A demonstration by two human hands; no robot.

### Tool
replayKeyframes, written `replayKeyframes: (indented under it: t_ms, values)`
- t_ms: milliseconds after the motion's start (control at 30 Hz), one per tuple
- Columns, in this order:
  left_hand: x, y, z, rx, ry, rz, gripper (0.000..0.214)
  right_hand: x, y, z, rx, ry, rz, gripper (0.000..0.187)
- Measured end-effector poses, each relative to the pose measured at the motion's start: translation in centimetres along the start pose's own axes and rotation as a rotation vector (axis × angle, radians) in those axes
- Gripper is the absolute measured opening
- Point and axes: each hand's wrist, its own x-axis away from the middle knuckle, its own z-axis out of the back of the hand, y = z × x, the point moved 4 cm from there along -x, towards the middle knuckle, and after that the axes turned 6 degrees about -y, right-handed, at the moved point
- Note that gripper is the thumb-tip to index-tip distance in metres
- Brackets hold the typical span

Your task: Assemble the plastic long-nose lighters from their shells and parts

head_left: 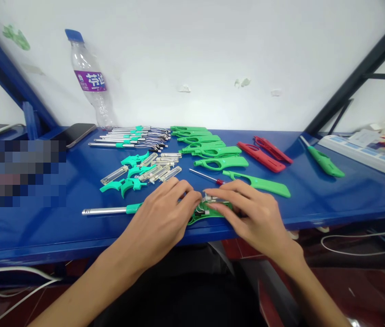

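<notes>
At the table's front edge lies an open green lighter shell (197, 221), with a metal lighter tube (105, 211) reaching out to its left and thin wires inside. My left hand (165, 211) is closed over the shell, its thumb and index finger pinched near the wires; the fingertips are partly hidden. My right hand (255, 211) pinches a small clear fuel tank (209, 198) by the shell, its metal valve end pointing left. Just beyond my hands are a screwdriver (207, 176) with a red handle and a green shell half (260, 183).
Behind are several metal tubes with wires (127, 140), clear fuel tanks (158, 172), teal triggers (124, 185) and green shells (206, 147). Red shells (262, 156), a whole green lighter (325, 162) and a power strip (366, 154) lie right. A bottle (92, 81) leans on the wall.
</notes>
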Motion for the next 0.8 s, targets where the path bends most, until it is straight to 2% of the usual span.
replayKeyframes:
  t_ms: [100, 433, 800]
  values:
    - [0.01, 0.05, 0.03, -0.011, -0.005, 0.009, 0.017, 0.01, -0.03, 0.09, -0.016, 0.024, -0.023, 0.018]
    - [-0.12, -0.16, -0.04, 0.008, -0.039, 0.022, 0.020, -0.05, -0.14, -0.06, -0.020, -0.015, -0.025, 0.017]
    - [-0.04, -0.08, 0.13, 0.027, 0.001, -0.028, 0.015, 0.12, -0.12, 0.05, -0.007, 0.001, 0.066, 0.022]
